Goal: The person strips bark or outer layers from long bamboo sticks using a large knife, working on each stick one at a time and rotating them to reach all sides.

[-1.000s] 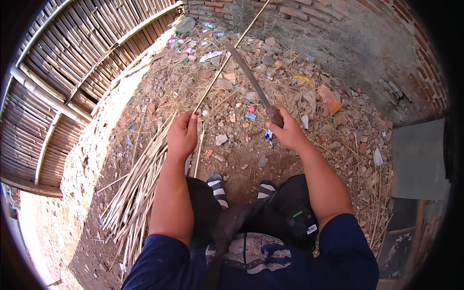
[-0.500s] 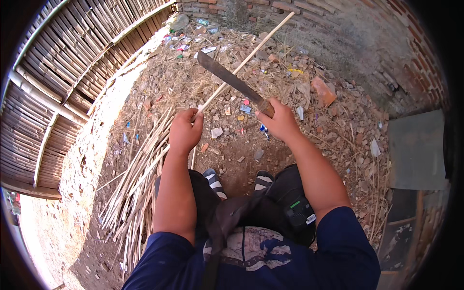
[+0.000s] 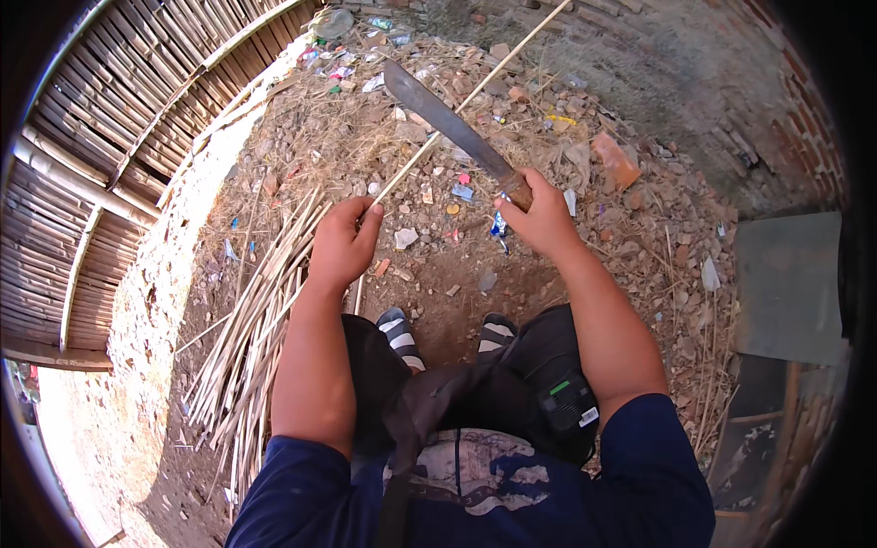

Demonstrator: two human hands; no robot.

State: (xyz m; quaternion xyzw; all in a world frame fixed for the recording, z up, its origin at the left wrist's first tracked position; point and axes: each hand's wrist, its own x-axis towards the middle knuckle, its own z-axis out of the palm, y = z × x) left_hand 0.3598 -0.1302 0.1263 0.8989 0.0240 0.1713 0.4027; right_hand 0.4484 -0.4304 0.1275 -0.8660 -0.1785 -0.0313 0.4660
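My left hand [image 3: 345,239] is closed around the lower part of a long, thin, pale bamboo strip [image 3: 493,75], which slants up and away to the right. In my right hand [image 3: 545,219] is the wooden handle of a machete [image 3: 448,121], its broad dark blade pointing to the far left. The blade crosses the strip about midway along; whether they touch, I cannot tell. My fingers hide part of the handle and the strip's near end. A loose pile of similar bamboo strips [image 3: 251,356] lies on the ground to the left of my left forearm.
Rubble, dry grass and scraps of litter cover the ground ahead. A slatted bamboo wall [image 3: 110,137] stands at the left, a brick wall [image 3: 694,82] at the far right. A grey panel [image 3: 787,288] stands at the right edge. My sandalled feet [image 3: 402,336] are below my hands.
The bamboo strip has shifted farther up and away to the right. The machete blade has tilted more steeply, its tip moving up and slightly right. Both hands keep their grip.
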